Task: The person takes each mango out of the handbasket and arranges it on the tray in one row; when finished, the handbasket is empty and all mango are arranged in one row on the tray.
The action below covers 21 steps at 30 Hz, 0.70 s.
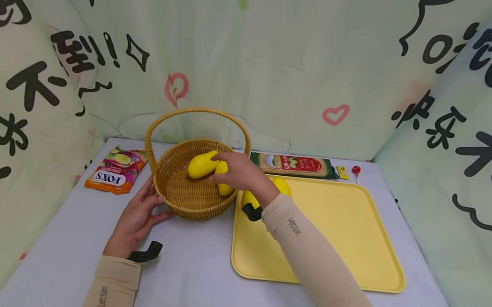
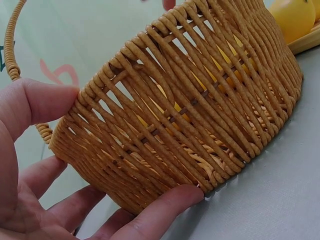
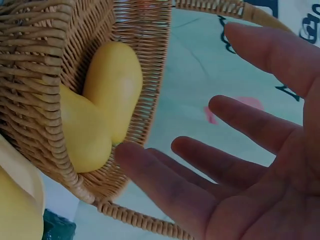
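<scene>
A wicker basket [image 1: 182,185] with a tall arched handle stands at the table's back, left of centre. Two smooth yellow mango-like fruits [image 1: 201,164] lie inside it, and the right wrist view shows them touching. My left hand [image 1: 136,217] holds the basket's near left side; in the left wrist view the thumb presses the rim and the other fingers spread along the wall. Over the basket's right side is my right hand [image 1: 241,172], its fingers apart and gripping nothing. Behind the right wrist, more yellow fruit [image 1: 283,186] lies on the yellow tray [image 1: 329,235], partly hidden.
An orange and purple FOX'S candy bag [image 1: 115,170] lies left of the basket. Along the back edge are a long noodle-like packet [image 1: 295,165], a small yellow wrapped sweet [image 1: 342,173] and a red lollipop [image 1: 356,170]. Printed curtains [image 1: 274,81] surround the table.
</scene>
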Each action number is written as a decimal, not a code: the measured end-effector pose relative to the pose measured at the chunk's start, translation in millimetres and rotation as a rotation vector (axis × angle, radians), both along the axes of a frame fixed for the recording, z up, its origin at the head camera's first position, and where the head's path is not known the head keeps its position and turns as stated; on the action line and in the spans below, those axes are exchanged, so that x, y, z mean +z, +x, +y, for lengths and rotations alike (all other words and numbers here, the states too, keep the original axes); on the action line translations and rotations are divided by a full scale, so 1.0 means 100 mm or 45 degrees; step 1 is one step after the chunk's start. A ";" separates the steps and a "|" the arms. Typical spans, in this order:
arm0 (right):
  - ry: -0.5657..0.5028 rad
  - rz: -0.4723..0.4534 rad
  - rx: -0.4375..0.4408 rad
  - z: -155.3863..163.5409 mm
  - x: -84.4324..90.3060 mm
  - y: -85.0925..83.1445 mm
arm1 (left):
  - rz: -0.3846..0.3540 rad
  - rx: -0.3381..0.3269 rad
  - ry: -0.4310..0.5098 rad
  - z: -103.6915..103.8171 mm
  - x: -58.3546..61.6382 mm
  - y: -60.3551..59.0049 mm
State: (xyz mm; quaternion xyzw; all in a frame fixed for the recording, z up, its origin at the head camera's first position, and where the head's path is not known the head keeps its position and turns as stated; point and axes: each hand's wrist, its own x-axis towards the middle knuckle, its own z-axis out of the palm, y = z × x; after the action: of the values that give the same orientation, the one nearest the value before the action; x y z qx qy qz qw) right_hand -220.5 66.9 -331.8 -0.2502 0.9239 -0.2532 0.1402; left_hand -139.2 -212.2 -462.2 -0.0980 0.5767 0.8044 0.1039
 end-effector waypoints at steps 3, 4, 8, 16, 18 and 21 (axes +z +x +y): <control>0.080 -0.039 -0.020 -0.10 -0.02 -0.08 | 0.005 -0.003 -0.001 0.00 0.00 0.00; 0.105 -0.048 -0.030 -0.13 -0.03 -0.10 | 0.007 -0.004 -0.001 0.00 0.00 0.00; 0.166 -0.078 -0.066 -0.20 -0.09 -0.19 | 0.007 -0.001 -0.006 0.00 0.01 0.00; 0.230 -0.143 -0.116 -0.25 -0.18 -0.27 | 0.003 0.001 -0.005 0.00 0.02 0.01; 0.240 -0.157 -0.129 -0.26 -0.20 -0.28 | 0.007 -0.001 -0.001 0.01 0.02 0.01; 0.267 -0.161 -0.140 -0.28 -0.22 -0.30 | 0.010 -0.002 0.003 0.01 0.02 0.01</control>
State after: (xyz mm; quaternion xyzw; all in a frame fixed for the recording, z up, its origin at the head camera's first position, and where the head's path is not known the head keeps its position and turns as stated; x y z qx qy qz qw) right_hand -250.4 39.0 -354.2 -0.1665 0.9470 -0.1780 0.2095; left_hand -138.3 -211.2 -460.3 -0.0941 0.5763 0.8053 0.1024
